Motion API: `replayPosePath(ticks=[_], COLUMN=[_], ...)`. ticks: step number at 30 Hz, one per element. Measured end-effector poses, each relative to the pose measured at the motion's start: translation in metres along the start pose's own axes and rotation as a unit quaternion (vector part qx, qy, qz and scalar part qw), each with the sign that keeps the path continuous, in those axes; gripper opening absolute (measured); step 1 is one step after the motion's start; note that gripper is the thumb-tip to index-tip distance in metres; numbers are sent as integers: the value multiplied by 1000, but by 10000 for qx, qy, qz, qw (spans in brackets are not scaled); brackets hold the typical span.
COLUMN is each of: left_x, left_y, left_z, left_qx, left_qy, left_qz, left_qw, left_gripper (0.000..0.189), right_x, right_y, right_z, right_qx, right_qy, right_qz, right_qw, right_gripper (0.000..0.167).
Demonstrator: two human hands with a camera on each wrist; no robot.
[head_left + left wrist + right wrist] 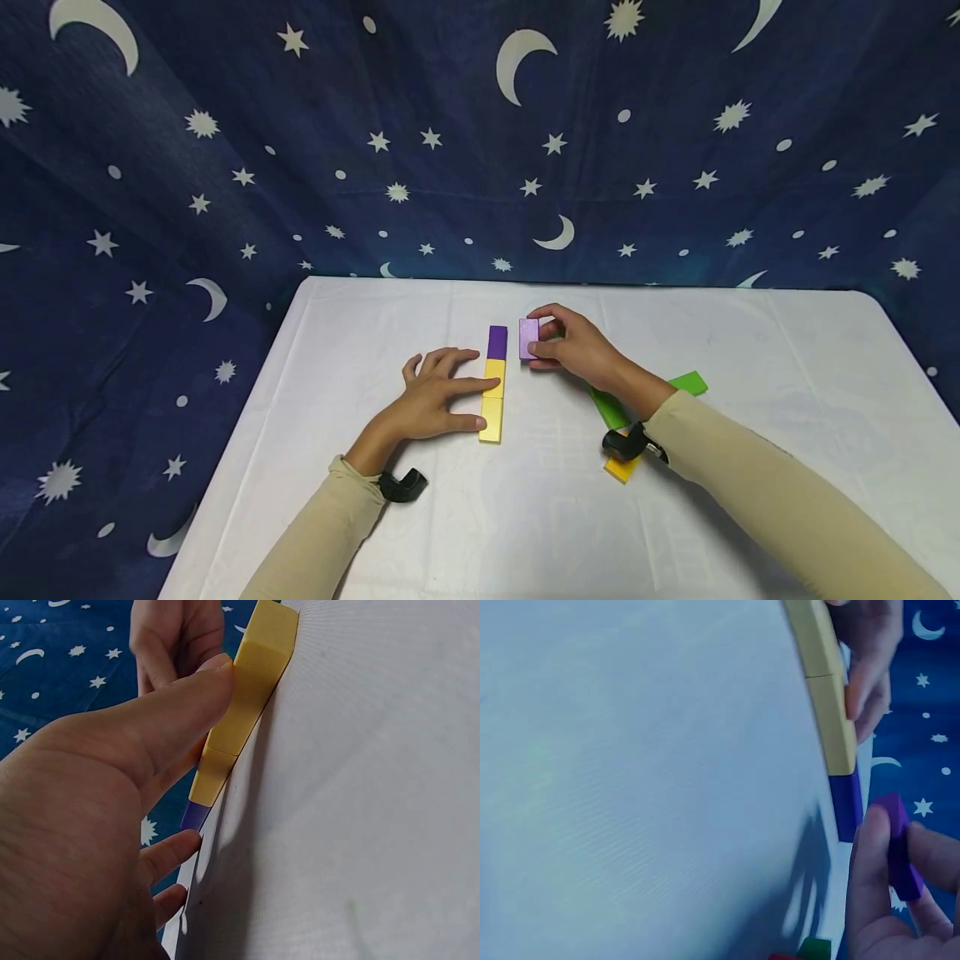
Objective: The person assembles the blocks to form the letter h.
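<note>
A purple block (497, 342) and two yellow blocks (492, 419) stand end to end in a straight row on the white table, the purple one farthest away. My left hand (431, 402) is beside the row with fingers spread. Its thumb touches the nearer yellow block and its index finger reaches onto the farther one (216, 771). Just right of the row's far end, my right hand (577, 346) pinches another purple block (528, 339) between thumb and fingers. In the right wrist view that held block (900, 847) is tilted, apart from the row's purple end (845, 807).
Green blocks (688, 383) lie under and beyond my right forearm, partly hidden by it. An orange-yellow block (621, 469) pokes out below the right wrist's black band (628, 443). Behind the white table (375, 333) hangs a dark blue cloth (450, 167) with moons and stars.
</note>
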State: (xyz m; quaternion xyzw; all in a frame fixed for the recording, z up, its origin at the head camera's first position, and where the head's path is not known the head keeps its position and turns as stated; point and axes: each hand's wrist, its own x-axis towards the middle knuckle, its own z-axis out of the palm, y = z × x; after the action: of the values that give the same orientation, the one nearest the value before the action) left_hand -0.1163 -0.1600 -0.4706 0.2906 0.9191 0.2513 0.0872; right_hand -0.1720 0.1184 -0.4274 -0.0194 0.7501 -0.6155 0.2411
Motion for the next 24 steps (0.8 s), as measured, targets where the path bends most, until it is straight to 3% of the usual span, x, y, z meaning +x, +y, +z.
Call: replayPosePath(ticks=[12, 24], left_x=[1, 1], left_y=[-1, 0], left_z=[2, 1], left_qx=[-14, 0], left_qy=[-5, 18], left_qz=[-33, -12], left_qw=[10000, 10000], left_gripper=[60, 61], right_x=[27, 50], right_y=[-4, -6], right_z=[12, 22], right_qx=[912, 1043], right_qy=[872, 1553], right_qz=[-243, -450], right_qw=[9917, 9813], right_gripper=[59, 56])
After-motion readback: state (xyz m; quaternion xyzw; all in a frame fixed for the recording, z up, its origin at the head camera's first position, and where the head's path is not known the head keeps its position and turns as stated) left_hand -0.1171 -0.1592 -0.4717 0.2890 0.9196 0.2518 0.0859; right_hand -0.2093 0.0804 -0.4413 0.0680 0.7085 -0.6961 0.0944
